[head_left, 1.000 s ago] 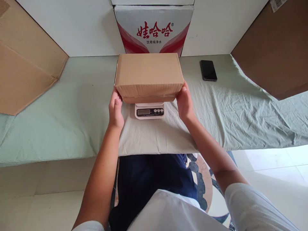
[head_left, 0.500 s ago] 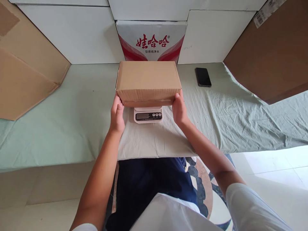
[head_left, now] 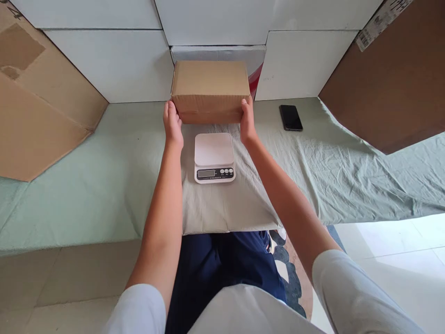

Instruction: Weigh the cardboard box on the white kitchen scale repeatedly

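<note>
A closed brown cardboard box [head_left: 210, 80] is held between my two hands, beyond the scale. My left hand [head_left: 173, 123] grips its near left corner, and my right hand [head_left: 248, 119] grips the near right corner with the thumb on the front face. Both hands' remaining fingers are partly hidden behind or under the box. A white digital kitchen scale [head_left: 214, 149] lies on the cloth between my forearms, its plate bare and its display and buttons toward me. I cannot tell whether the box touches the cloth.
On the green cloth [head_left: 125, 153], a black phone [head_left: 291, 118] lies to the right. Large cardboard pieces stand at left [head_left: 52, 106] and right [head_left: 385, 83]. White panels [head_left: 107, 65] and a mostly hidden white-and-red carton [head_left: 256, 79] form the back.
Both hands have carried the box away from me, from over the scale toward the back. The scale's plate is now uncovered, and the box hides the carton's lettering. The view has shifted slightly.
</note>
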